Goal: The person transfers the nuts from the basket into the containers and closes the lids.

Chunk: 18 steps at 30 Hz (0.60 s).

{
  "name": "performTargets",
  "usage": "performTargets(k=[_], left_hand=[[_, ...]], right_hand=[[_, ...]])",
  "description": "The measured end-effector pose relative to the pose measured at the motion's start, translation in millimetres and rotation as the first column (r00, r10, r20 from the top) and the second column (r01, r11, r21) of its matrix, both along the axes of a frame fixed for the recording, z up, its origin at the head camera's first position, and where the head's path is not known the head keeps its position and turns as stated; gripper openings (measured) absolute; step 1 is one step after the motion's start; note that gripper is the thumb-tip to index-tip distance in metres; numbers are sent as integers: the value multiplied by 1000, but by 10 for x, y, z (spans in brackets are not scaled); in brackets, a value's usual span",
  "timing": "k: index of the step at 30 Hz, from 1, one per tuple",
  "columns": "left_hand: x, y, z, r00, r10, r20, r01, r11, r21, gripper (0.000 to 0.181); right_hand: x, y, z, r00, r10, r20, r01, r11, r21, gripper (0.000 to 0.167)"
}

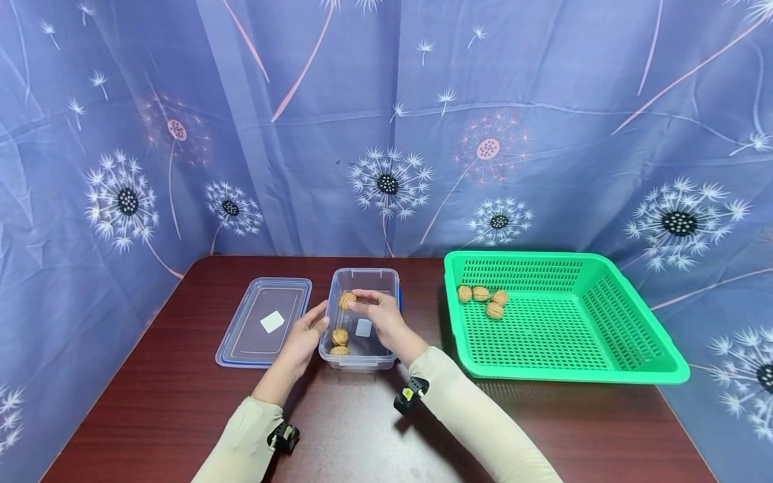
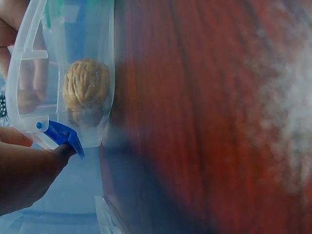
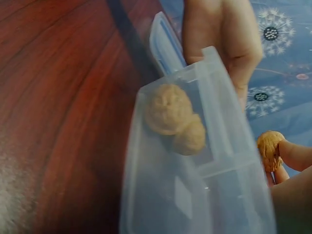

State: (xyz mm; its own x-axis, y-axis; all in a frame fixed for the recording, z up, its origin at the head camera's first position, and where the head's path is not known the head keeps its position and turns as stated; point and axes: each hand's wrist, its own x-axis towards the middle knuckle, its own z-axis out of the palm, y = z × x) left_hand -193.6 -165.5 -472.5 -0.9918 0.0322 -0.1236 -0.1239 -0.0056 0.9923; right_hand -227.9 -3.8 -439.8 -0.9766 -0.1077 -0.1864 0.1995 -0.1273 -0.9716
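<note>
My right hand [image 1: 386, 317] pinches a walnut [image 1: 347, 300] between thumb and fingertips, over the clear plastic container [image 1: 364, 363]. In the right wrist view this walnut [image 3: 269, 150] shows beyond the container's rim. Two more walnuts [image 1: 339, 337] lie inside, at the near left corner; their wrinkled shells show through the wall. My left hand [image 1: 304, 341] rests at the container's left side with fingers fairly straight. Its fingertips touch near a blue clasp [image 2: 63, 135] in the left wrist view. Part of the right hand's grip is hidden in that view.
A clear lid [image 1: 247, 345] with a blue edge and white label lies left of the container. To the right stands a green perforated basket [image 1: 543, 335], with several walnuts [image 1: 494, 310] in its left far corner. A patterned curtain [image 1: 314, 168] hangs behind the table.
</note>
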Motion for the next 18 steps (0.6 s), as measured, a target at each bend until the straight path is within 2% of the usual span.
performTargets(k=[7,18], left_hand=[[8,-2,-7,1000,4,-3,-4,1000,-1,47],[14,-4,3,1000,-2,-12,2,1000,-6,47]], right_hand=[[2,-72,-136,1000,11,3,-12,999,34,36],[-21,-168,-228,1000,-2,14,0,993,122,32]])
